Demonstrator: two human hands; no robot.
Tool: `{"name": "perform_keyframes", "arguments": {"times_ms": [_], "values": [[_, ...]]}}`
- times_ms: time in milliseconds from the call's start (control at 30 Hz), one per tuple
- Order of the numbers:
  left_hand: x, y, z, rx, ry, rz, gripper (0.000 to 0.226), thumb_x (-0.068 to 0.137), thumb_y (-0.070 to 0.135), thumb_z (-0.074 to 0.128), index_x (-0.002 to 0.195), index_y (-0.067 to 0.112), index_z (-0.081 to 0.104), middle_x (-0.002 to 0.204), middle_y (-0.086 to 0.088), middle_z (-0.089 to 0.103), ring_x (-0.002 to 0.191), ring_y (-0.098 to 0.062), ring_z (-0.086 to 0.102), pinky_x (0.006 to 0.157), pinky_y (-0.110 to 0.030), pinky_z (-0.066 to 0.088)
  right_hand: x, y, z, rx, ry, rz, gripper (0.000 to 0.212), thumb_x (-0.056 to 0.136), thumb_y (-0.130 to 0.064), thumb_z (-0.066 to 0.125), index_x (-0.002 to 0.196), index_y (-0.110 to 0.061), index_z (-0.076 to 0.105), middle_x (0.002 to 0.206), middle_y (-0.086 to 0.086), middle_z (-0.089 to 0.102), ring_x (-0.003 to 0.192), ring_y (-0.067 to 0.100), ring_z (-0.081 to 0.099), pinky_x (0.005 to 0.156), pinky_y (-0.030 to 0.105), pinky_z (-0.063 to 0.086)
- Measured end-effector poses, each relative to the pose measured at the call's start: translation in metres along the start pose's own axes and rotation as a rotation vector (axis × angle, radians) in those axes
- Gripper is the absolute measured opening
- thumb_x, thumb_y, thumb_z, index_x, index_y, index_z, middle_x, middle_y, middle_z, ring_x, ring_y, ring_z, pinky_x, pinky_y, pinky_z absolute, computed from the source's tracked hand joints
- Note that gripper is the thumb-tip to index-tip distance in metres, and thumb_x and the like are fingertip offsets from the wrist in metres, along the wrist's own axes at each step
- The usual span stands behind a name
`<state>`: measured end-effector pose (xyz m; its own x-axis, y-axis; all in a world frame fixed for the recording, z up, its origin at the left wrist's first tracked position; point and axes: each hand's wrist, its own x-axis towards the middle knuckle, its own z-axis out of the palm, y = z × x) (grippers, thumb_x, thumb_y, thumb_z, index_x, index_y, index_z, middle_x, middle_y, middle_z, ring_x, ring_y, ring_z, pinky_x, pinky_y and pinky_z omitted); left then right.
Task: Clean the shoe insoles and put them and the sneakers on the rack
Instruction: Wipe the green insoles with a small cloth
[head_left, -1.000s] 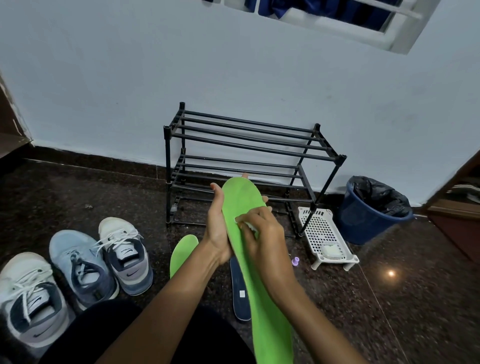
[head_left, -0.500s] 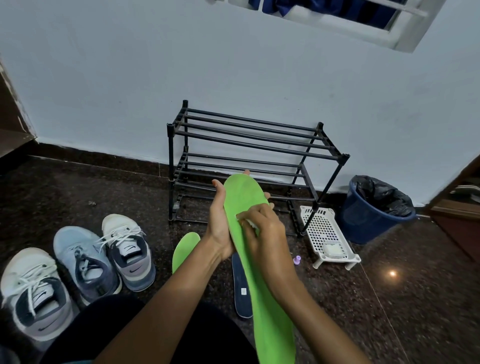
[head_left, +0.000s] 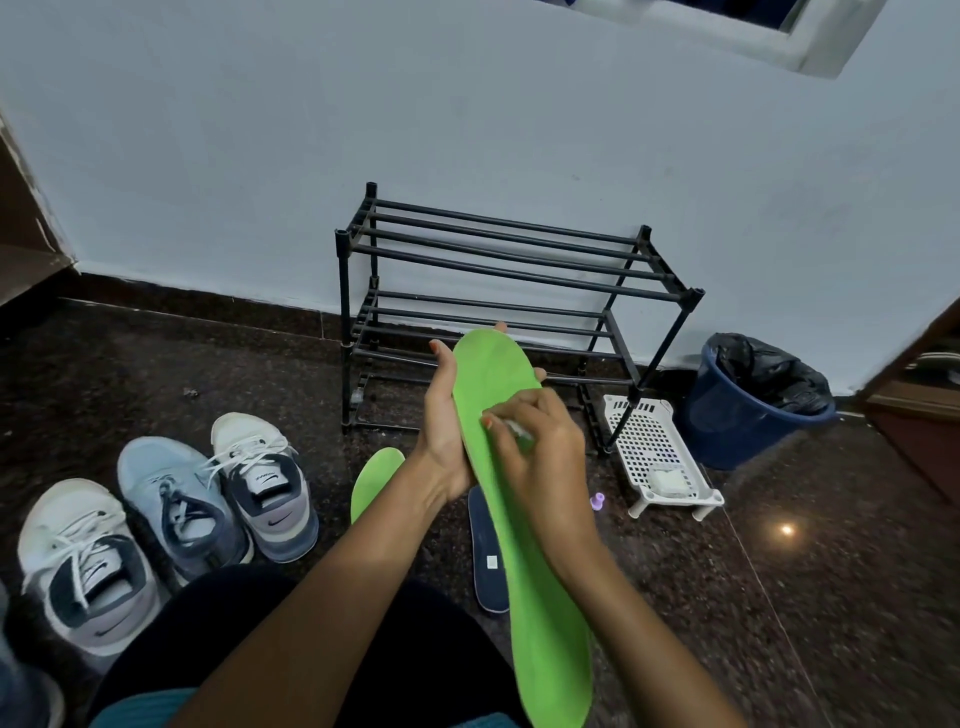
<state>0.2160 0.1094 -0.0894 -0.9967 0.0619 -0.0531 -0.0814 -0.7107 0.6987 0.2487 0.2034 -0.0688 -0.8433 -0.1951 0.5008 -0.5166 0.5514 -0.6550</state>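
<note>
Two hands hold one green insole (head_left: 545, 597) upright in front of the person, its toe end up and its heel end low at the bottom of the view. The left hand (head_left: 444, 436) grips it from behind near the toe: the thumb lies along the left edge, and fingertips show past the top and right edge. The right hand (head_left: 540, 457) has its fingers curled together, pinching a small white wad (head_left: 514, 427) against the insole's face just below the toe area. A second green insole (head_left: 375, 480) lies on the dark floor (head_left: 831, 597) under the left wrist, partly hidden by the arm. A navy insole (head_left: 488, 561) lies beside it, with its right edge hidden behind the held one. Three sneakers (head_left: 182, 509) stand close together on the floor at the left, toes towards the wall (head_left: 208, 156). The black rack (head_left: 519, 260) stands against the wall beyond the hands, both tiers bare. A white perforated tray (head_left: 654, 452) sits by the rack's right front leg with a pale block in it. A small purple bit (head_left: 597, 500) lies near the tray. A blue bin (head_left: 748, 415) with a black liner stands right of the tray.
</note>
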Motion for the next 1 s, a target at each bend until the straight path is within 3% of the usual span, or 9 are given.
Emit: {"name": "perform_keyframes", "arguments": {"times_ms": [133,267,400,500,567,633,733,833,1000], "values": [[0.001,-0.002,0.000,0.024,-0.024,0.025,0.070,0.091,0.066,0.007,0.124,0.027,0.055,0.090,-0.008,0.073,0.079,-0.019,0.070,0.063,-0.027,0.056,0.015,0.006,-0.005,-0.025,0.087,0.061,0.011,0.082,0.004,0.061,0.090,0.001,0.069,0.092,0.005,0.056,0.086,0.000,0.045,0.081,-0.005,0.028],[0.001,0.002,-0.002,-0.007,-0.012,0.024,0.071,0.090,0.068,0.009,0.126,0.028,0.055,0.103,-0.016,0.068,0.091,-0.027,0.067,0.078,-0.037,0.057,0.009,0.002,0.003,-0.009,0.095,0.013,0.013,0.081,0.003,0.062,0.092,-0.002,0.068,0.091,0.008,0.061,0.089,0.010,0.055,0.081,0.007,0.040],[0.001,0.003,-0.004,-0.044,-0.010,0.008,0.073,0.086,0.073,0.012,0.127,0.031,0.055,0.104,-0.017,0.066,0.098,-0.035,0.063,0.097,-0.051,0.043,-0.004,-0.004,0.007,-0.008,-0.001,-0.073,0.015,0.079,0.004,0.063,0.089,-0.002,0.070,0.087,0.003,0.060,0.078,0.006,0.053,0.073,-0.002,0.034],[0.001,0.004,-0.004,-0.004,-0.013,0.023,0.074,0.087,0.071,0.010,0.132,0.028,0.051,0.103,-0.017,0.067,0.098,-0.033,0.063,0.090,-0.045,0.050,0.001,-0.001,0.004,-0.034,0.014,-0.083,0.012,0.079,0.004,0.063,0.087,-0.002,0.070,0.086,0.001,0.057,0.080,0.011,0.055,0.076,0.004,0.039],[0.001,0.004,-0.004,0.021,-0.013,0.042,0.074,0.090,0.068,0.009,0.135,0.025,0.049,0.099,-0.013,0.069,0.090,-0.024,0.067,0.076,-0.034,0.056,0.008,0.004,0.003,-0.085,0.067,-0.060,0.010,0.081,0.001,0.063,0.088,-0.002,0.069,0.088,0.002,0.057,0.087,0.016,0.055,0.080,0.020,0.045],[0.000,0.004,-0.006,0.037,-0.011,0.058,0.074,0.091,0.065,0.009,0.136,0.022,0.048,0.094,-0.007,0.070,0.081,-0.017,0.069,0.066,-0.028,0.056,0.014,0.006,0.003,-0.159,0.118,-0.030,0.010,0.082,-0.004,0.063,0.089,-0.005,0.070,0.090,0.002,0.059,0.090,0.019,0.052,0.073,0.024,0.043],[-0.002,0.008,-0.007,0.015,-0.003,0.058,0.073,0.091,0.066,0.009,0.135,0.023,0.048,0.097,-0.011,0.070,0.086,-0.021,0.068,0.072,-0.031,0.057,0.013,0.001,0.010,-0.104,0.101,-0.041,0.012,0.082,-0.001,0.062,0.090,-0.002,0.070,0.088,0.005,0.060,0.086,0.024,0.057,0.076,0.018,0.039],[-0.005,0.013,-0.008,-0.022,-0.007,0.033,0.074,0.088,0.070,0.009,0.132,0.027,0.050,0.104,-0.018,0.066,0.095,-0.031,0.064,0.086,-0.041,0.052,0.001,-0.009,0.018,-0.030,0.014,-0.098,0.014,0.080,-0.001,0.060,0.089,-0.002,0.070,0.088,0.008,0.062,0.083,0.025,0.059,0.077,0.025,0.045],[-0.006,0.014,-0.009,0.023,-0.012,0.046,0.073,0.090,0.068,0.009,0.132,0.026,0.051,0.104,-0.015,0.067,0.091,-0.026,0.066,0.078,-0.034,0.056,0.010,-0.006,0.011,-0.088,0.025,-0.109,0.013,0.081,0.000,0.059,0.088,-0.001,0.070,0.087,0.008,0.061,0.083,0.026,0.057,0.080,0.017,0.040]]}}
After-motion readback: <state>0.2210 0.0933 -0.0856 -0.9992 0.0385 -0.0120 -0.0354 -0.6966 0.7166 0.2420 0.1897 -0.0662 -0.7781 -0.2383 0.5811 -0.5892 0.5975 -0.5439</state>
